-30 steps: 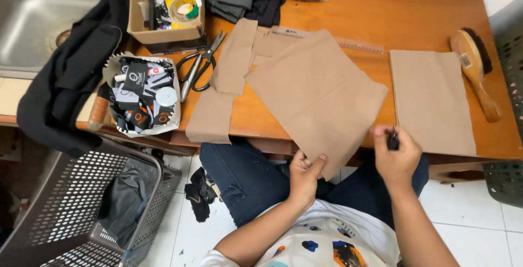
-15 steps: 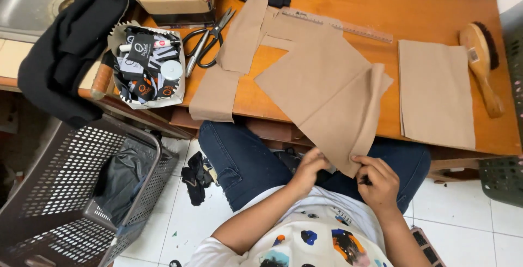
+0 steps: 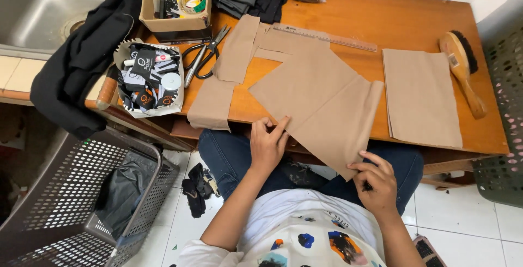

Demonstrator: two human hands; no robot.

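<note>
I hold a tan fabric piece [image 3: 321, 106] that lies across the near edge of the table [image 3: 414, 25], its lower corner hanging off over my lap. My left hand [image 3: 268, 143] pinches its near-left edge between thumb and fingers, right at the table's rim. My right hand [image 3: 376, 182] grips the hanging corner below the edge, fingers curled closed on the cloth.

Just left of this piece a long tan strip [image 3: 223, 84] drapes over the near edge. A metal ruler [image 3: 325, 37] lies behind the fabric, and black-handled scissors [image 3: 201, 60] rest beside the strip. Toward the right edge sits a stack of tan rectangles [image 3: 422, 98], with a wooden brush [image 3: 463, 71] beyond it. A cardboard box [image 3: 175, 3] stands at the far-left corner, and a grey laundry basket [image 3: 71, 201] sits on the floor at left.
</note>
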